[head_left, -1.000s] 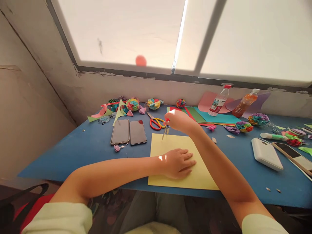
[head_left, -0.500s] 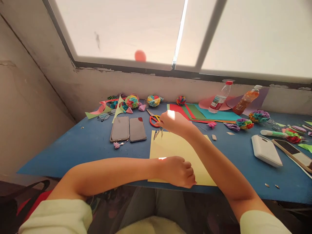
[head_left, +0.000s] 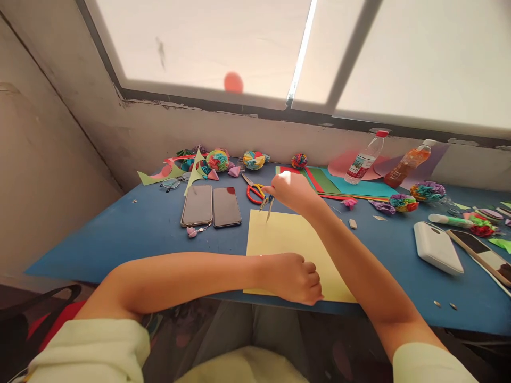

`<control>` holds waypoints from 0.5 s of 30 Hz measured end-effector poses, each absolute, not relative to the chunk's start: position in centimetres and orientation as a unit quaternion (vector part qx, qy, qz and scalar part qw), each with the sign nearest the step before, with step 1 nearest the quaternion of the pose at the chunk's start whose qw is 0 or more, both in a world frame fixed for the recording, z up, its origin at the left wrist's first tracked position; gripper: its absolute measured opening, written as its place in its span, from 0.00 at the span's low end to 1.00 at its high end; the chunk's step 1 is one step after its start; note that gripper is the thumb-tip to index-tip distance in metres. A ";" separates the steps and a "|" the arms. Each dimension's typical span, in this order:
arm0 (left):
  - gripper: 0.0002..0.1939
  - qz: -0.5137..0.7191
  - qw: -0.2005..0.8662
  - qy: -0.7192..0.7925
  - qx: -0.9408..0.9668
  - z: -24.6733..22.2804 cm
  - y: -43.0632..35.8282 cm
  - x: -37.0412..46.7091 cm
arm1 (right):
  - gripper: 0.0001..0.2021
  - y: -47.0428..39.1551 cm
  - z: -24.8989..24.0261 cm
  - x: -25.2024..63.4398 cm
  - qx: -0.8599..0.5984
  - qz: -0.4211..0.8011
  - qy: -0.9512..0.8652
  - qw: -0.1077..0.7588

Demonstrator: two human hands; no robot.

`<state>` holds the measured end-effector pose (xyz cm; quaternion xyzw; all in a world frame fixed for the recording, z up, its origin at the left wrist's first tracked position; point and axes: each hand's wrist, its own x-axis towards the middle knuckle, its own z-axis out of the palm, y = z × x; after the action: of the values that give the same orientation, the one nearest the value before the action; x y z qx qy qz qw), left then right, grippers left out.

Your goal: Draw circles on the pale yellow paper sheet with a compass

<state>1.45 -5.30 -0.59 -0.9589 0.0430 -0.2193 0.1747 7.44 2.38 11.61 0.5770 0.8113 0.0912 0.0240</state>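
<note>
A sheet of yellow paper [head_left: 275, 231] lies flat near the front edge of the blue table. My left hand [head_left: 295, 277] rests on its front part with the fingers curled under; the palm side is hidden. Over the sheet's back edge, my right hand [head_left: 293, 189] is closed around the top of a drawing compass [head_left: 270, 208]. The compass legs point down, one reaching the paper near its back left corner. Just behind it are red-and-yellow-handled scissors [head_left: 255, 194], their blades pointing away to the left.
Two phones [head_left: 198, 205] lie left of the paper, with glasses [head_left: 171, 183] behind them. Coloured sheets [head_left: 359, 186], two bottles [head_left: 365, 159] and paper pompoms [head_left: 217, 159] line the wall. On the right are an eraser [head_left: 352, 224], a white power bank [head_left: 437, 247] and a glue stick [head_left: 449, 219].
The compass has turned in my right hand, its legs now closer together in view and shifted right. My left hand stays on the paper. The view has shifted slightly.
</note>
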 end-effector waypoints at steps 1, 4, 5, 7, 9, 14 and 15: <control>0.19 -0.220 0.172 0.042 -0.959 -0.7 -5.3 1.5 | 0.20 2.5 11.5 7.3 0.576 0.097 0.811 0.020; 0.20 -0.223 0.167 0.042 -0.960 -1.0 -5.1 1.5 | 0.20 2.7 11.1 6.8 0.574 0.106 0.812 0.011; 0.20 -0.223 0.165 0.043 -0.960 -1.1 -5.1 1.6 | 0.21 2.7 10.9 6.6 0.574 0.105 0.812 0.005; 0.20 -0.216 0.160 0.045 -0.962 -1.2 -5.0 1.6 | 0.21 2.8 10.4 6.1 0.578 0.104 0.809 -0.010; 0.21 -0.200 0.155 0.040 -0.967 -1.2 -5.0 1.6 | 0.20 2.9 9.8 5.7 0.584 0.116 0.803 -0.023; 0.21 -0.193 0.149 0.041 -0.969 -1.0 -5.1 1.7 | 0.18 3.2 8.7 5.5 0.607 0.155 0.778 -0.047; 0.21 -0.200 0.152 0.042 -0.967 -1.0 -5.1 1.7 | 0.18 3.3 8.5 5.6 0.612 0.157 0.773 -0.051</control>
<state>1.68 -5.06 -1.01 -0.9671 0.0423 -0.1999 0.1516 5.58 3.29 8.54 0.6124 0.7732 0.1569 -0.0511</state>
